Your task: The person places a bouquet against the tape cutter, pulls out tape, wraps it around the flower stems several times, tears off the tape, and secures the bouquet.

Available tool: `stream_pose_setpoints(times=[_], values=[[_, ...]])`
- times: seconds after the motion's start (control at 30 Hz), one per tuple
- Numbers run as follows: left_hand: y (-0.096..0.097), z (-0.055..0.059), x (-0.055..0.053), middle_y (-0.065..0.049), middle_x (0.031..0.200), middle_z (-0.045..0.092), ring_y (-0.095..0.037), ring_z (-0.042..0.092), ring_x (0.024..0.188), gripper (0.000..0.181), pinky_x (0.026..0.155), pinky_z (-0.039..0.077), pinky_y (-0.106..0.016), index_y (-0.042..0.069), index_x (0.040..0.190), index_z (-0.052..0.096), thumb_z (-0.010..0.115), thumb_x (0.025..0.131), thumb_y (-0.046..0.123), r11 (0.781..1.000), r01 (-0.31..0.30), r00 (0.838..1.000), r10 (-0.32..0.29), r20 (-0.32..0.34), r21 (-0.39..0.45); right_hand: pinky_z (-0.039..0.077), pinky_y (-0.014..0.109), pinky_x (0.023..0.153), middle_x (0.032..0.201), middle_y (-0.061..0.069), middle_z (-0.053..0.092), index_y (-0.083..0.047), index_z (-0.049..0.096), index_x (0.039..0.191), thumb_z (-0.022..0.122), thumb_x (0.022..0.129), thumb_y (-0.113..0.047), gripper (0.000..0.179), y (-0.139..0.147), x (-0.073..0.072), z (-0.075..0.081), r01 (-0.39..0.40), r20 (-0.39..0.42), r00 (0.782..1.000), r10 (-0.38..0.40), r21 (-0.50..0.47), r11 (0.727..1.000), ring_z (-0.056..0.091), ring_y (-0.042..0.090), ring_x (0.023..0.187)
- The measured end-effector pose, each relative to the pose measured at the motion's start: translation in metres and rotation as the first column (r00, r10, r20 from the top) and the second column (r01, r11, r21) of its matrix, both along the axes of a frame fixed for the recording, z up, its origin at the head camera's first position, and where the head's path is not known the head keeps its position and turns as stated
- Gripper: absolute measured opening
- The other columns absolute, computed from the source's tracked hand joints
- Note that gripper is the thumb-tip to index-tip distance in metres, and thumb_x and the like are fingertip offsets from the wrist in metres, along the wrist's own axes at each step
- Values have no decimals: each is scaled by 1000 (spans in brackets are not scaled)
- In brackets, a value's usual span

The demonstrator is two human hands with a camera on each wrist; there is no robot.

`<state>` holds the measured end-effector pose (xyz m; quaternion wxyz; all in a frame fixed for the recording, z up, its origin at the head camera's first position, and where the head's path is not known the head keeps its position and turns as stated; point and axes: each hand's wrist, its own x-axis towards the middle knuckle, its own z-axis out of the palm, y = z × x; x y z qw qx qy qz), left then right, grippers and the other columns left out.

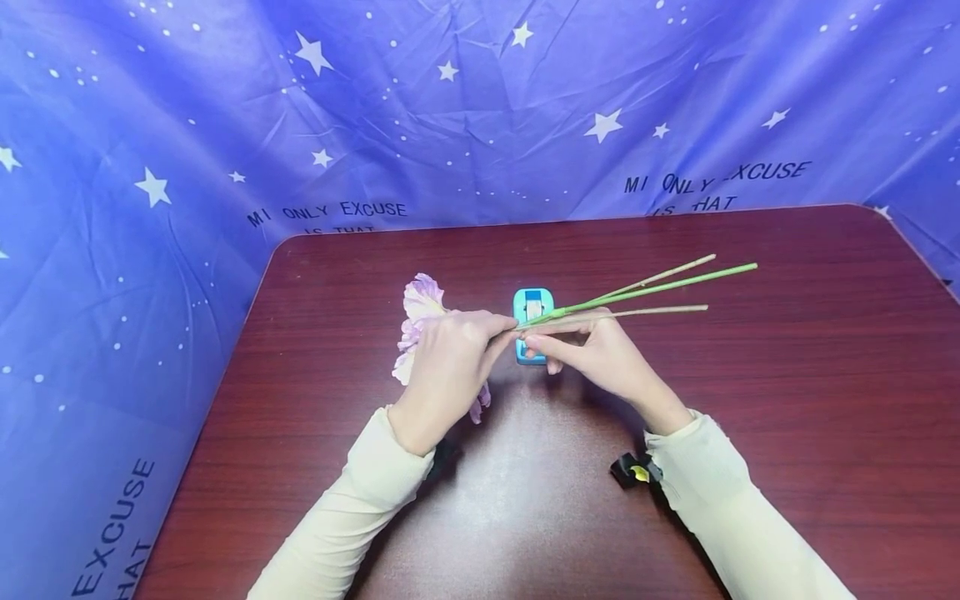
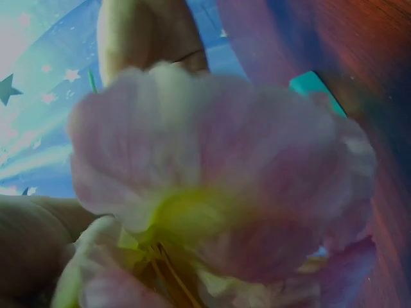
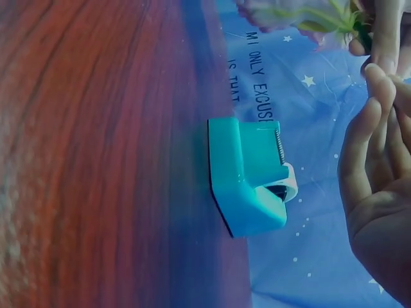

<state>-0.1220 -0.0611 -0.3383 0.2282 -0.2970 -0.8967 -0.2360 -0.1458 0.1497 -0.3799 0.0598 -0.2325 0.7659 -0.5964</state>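
Note:
Pale purple artificial flowers (image 1: 423,302) with several green stems (image 1: 645,292) are held over the table. My left hand (image 1: 450,354) grips the stems just below the blossoms, thumb and forefinger together. Close beside it, my right hand (image 1: 611,354) has thumb and forefinger pinched at the stems; whether a piece of tape lies between them I cannot tell. In the left wrist view a blurred blossom (image 2: 212,154) covers most of the left fingers. Below the hands stands a turquoise tape dispenser (image 3: 244,179) with a small white roll (image 3: 292,183), partly covered by the hands in the head view.
The dark red wooden table (image 1: 810,417) carries the dispenser. A blue cloth (image 1: 480,108) with white stars and lettering hangs behind and to the left of it. Black straps (image 1: 633,471) sit at the wrists, below the pale sleeves.

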Motion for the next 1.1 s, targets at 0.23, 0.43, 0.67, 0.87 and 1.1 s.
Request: stream_pose_setpoints(times=[0.23, 0.43, 0.67, 0.87, 1.1], values=[[3, -3, 0, 5, 68, 70, -17, 64, 59, 8, 53, 49, -29, 17, 93, 79, 75, 87, 15, 995, -73, 990, 64, -126, -69, 48, 31, 51, 89, 11, 75, -10, 78, 105, 72, 91, -17, 17, -3, 0, 6, 44, 69, 997, -43, -13, 999, 53, 18, 48], [4, -6, -1, 11, 74, 72, -17, 58, 57, 35, 52, 45, -29, 27, 99, 79, 72, 80, -1, 985, -106, 982, 81, -172, -139, 38, 36, 44, 64, 1, 65, -7, 78, 104, 75, 89, -21, 21, -4, 4, 9, 101, 154, 983, -98, -15, 995, 43, 25, 43], [5, -9, -1, 11, 58, 58, -17, 50, 53, 43, 50, 40, -27, 27, 93, 76, 62, 79, -11, 977, -131, 969, 90, -231, -168, 33, 33, 38, 64, -7, 66, -1, 77, 103, 75, 89, -19, 23, -9, 7, 12, 159, 242, 960, -140, -59, 986, 36, 10, 39], [6, -10, -1, 10, 54, 52, -15, 47, 50, 44, 47, 37, -26, 23, 90, 76, 58, 76, -14, 979, -122, 960, 76, -268, -161, 29, 23, 40, 65, -8, 67, 5, 74, 106, 75, 89, -18, 28, -12, 9, 15, 193, 292, 942, -167, -61, 979, 35, 7, 39], [6, -11, -2, 8, 55, 52, -14, 52, 52, 28, 51, 39, -27, 17, 75, 65, 63, 77, -10, 978, -66, 966, 13, -260, -200, 27, 22, 40, 57, -9, 60, 5, 73, 106, 74, 89, -20, 30, -11, 11, 16, 189, 324, 931, -169, -31, 982, 32, 6, 39]])
